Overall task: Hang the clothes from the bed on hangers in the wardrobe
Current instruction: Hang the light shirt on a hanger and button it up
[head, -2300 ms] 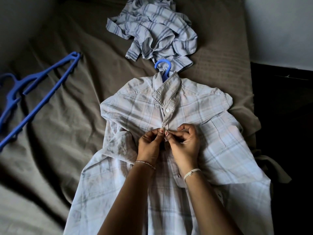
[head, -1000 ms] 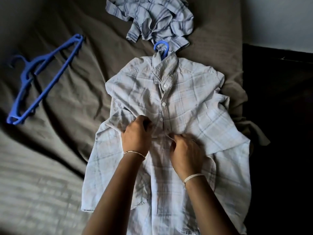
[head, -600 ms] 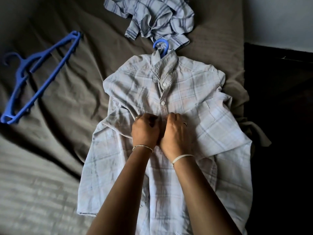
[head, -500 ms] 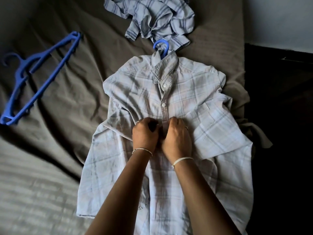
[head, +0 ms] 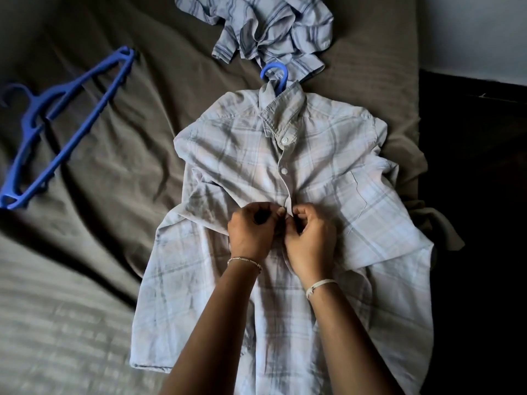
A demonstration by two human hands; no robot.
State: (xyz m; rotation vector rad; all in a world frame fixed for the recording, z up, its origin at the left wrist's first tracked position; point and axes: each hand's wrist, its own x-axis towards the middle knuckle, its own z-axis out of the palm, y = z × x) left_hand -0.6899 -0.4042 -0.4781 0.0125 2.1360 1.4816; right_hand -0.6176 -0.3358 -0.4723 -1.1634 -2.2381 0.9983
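Pale plaid shirt point(head: 233, 155) | wrinkled, top buttoned | left hand point(head: 251, 232), right hand point(head: 312, 240) pinch its front together

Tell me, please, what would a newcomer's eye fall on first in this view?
The pale plaid shirt spread flat mid-bed draws the eye first, with the left hand and right hand pinching its button placket at the centre. A blue hanger hook pokes from its collar, just below a crumpled striped shirt at the top. Spare blue hangers lie on the dark bed to the left.
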